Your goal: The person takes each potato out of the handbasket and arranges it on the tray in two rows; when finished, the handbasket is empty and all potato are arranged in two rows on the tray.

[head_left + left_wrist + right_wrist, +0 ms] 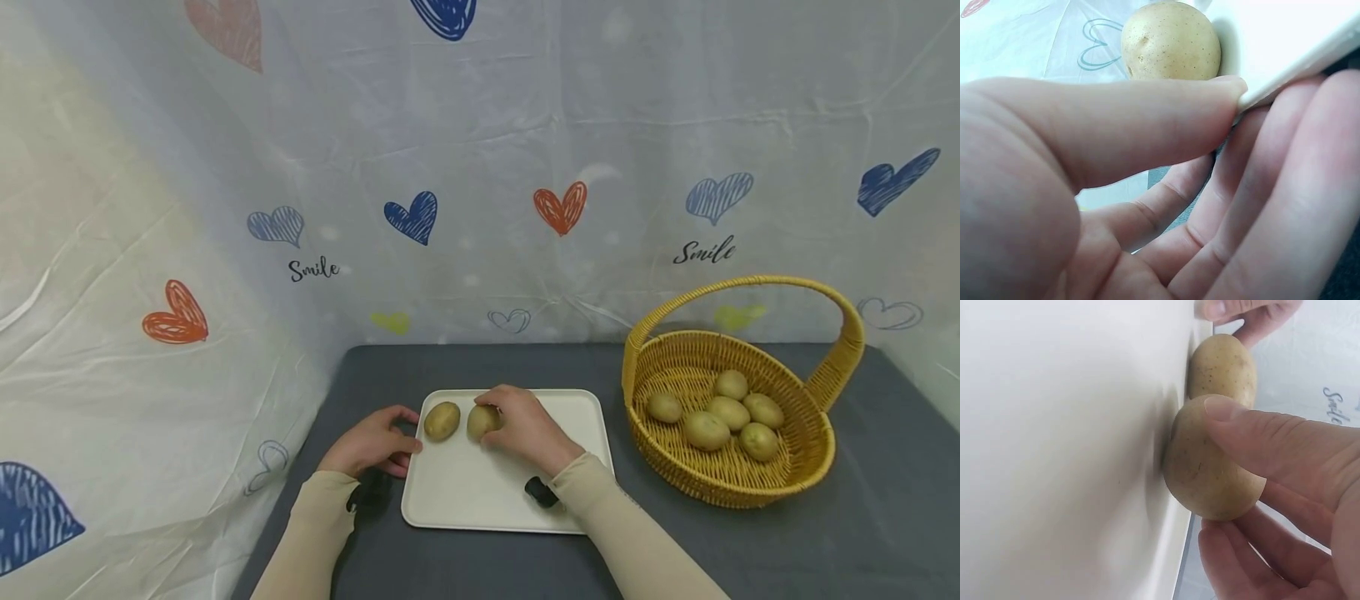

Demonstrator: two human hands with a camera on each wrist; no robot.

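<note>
A white rectangular tray [468,498] lies on the dark table. My left hand [375,442] holds its left edge, with the thumb on the rim and the fingers below, as the left wrist view shows. Just inside that edge sits a tan potato [442,422]. Beside it, toward the tray's back, a second potato [1210,465] is pinched between the thumb and fingers of my right hand [529,427]. In the right wrist view this second potato is right at the tray surface and overlaps the first one.
On the right of the table [862,517] stands a yellow wicker basket [660,458] with a tall arched handle [750,281]. Several potatoes [727,412] lie in it. Behind the table hangs a pale curtain [480,275] printed with hearts.
</note>
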